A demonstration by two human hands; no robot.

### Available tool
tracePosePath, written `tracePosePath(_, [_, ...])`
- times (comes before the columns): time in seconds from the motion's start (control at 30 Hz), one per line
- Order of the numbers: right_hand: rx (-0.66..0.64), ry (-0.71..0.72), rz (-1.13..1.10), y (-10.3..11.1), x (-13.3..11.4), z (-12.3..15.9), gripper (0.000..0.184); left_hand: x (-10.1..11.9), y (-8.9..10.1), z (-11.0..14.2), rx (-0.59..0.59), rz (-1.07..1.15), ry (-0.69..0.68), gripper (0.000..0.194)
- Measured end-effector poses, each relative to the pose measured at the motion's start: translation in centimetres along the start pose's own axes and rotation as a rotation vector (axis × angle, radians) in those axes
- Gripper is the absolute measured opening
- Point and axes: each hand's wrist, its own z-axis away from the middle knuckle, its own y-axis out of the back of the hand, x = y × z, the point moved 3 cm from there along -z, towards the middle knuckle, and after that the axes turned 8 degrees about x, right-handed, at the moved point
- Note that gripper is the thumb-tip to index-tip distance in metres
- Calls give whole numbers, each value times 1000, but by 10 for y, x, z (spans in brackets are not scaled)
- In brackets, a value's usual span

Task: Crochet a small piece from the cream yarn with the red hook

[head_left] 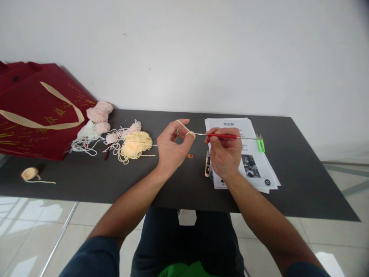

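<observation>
Between the long edges of the surface (178, 192), yarn (190, 133) is pinched by the half-curled left hand (172, 149) and a hook (223, 135) is gripped by the curled right hand (226, 154).

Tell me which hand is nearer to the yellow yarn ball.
Left. The left hand is just to the right of the yellow yarn ball; the right hand is farther right, over the printed sheets.

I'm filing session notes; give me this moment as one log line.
left hand: pinching yarn | right hand: gripping red tool | tool tip: at yarn | table: papers, yellow ball
</observation>
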Motion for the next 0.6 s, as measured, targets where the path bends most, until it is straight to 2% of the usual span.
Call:
tracePosePath(0.2, [48,187,161,-2,-5,11,23,-1,2,0,89,-97,2,24])
tracePosePath(0.43, [-105,399,399,-8,-19,17,27,-3,4,-2,152,-155,69,27])
tracePosePath(0.6, [-152,462,498,-5,-16,20,31,-3,4,-2,156,-139,126,28])
